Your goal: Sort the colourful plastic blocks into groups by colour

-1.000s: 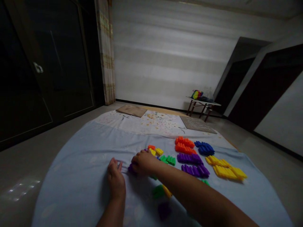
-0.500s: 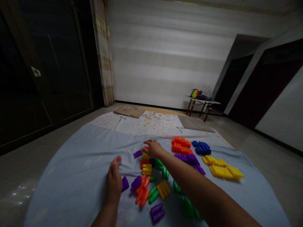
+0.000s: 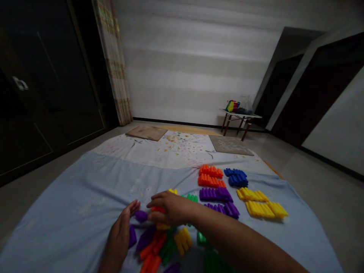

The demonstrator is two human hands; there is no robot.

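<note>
Two bare hands meet over a loose pile of blocks at the lower centre of the frame. We see the left hand (image 3: pixel 121 227) at the lower left, its fingers extended and slightly curved, open, with one purple block (image 3: pixel 132 237) just beside its palm. We find the right hand (image 3: pixel 170 208) reaching in from the lower right, palm down, thumb apart from the fingers; an orange block (image 3: pixel 158 209) shows in that gap, but we cannot tell whether it is gripped. A small purple piece (image 3: pixel 141 216) lies between the two hands; blur hides whether either touches it. Below the right hand we note a yellow block (image 3: pixel 183 241) and a green block (image 3: pixel 168 249). Right of centre, we distinguish rows sorted by colour: orange rows (image 3: pixel 211 176), dark blue rows (image 3: pixel 236 178), purple rows (image 3: pixel 217 194) and yellow rows (image 3: pixel 261 204), all on a pale blue cloth (image 3: pixel 71 212).
</note>
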